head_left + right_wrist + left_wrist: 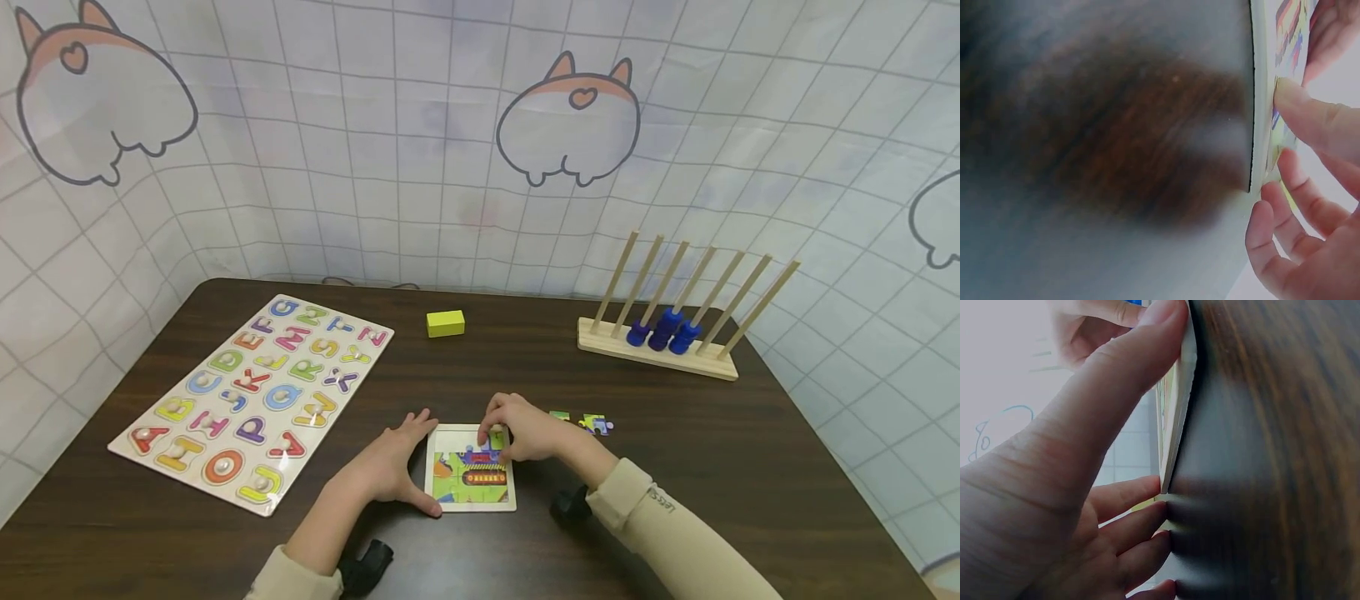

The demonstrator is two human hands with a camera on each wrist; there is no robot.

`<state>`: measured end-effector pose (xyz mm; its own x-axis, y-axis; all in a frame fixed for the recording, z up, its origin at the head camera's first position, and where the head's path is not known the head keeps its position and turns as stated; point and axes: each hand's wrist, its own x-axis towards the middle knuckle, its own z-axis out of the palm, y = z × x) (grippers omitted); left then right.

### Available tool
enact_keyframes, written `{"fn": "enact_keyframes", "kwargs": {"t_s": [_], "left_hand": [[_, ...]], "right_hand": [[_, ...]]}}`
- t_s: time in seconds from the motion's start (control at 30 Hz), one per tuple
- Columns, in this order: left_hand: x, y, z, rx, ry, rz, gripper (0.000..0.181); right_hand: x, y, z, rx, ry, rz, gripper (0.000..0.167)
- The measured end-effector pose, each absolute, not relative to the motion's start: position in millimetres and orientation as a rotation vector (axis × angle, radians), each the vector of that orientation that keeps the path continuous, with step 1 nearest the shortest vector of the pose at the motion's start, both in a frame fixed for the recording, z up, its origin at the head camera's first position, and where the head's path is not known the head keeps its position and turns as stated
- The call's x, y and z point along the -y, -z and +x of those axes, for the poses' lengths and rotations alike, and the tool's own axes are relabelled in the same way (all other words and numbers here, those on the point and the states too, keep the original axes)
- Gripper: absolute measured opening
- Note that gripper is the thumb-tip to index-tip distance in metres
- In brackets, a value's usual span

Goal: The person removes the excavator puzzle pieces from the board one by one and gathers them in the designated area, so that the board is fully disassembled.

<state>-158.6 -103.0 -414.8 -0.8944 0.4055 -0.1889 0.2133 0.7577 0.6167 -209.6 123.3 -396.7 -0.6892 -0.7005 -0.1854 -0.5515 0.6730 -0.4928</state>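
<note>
A small white-framed jigsaw tray [471,507] lies on the table, its lower part filled with green pieces showing an orange and purple vehicle. My left hand [386,467] rests at its left side, fingers spread, thumb at the lower left corner. In the left wrist view the left thumb [1141,344] lies along the frame's edge. My right hand [525,429] pinches a green puzzle piece [497,439] at the tray's upper right. In the right wrist view the right thumb [1310,115] and fingers hold that piece over the tray; its outline is partly hidden.
Two loose puzzle pieces [596,424] lie right of the tray, partly behind the right wrist. A letter board [255,400] is on the left, a yellow block [446,323] at the back, and a wooden peg rack [652,354] with blue beads at the back right.
</note>
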Motion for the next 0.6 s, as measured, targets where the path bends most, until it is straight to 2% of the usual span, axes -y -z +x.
{"fn": "enact_keyframes", "kwargs": {"t_s": [0.6], "left_hand": [[102.9,412.3,-157.6,-2.63,-0.859,0.475,0.108]], "right_hand": [[-125.9,396.2,-211.6,-2.515,0.616,-0.996,0.018]]}}
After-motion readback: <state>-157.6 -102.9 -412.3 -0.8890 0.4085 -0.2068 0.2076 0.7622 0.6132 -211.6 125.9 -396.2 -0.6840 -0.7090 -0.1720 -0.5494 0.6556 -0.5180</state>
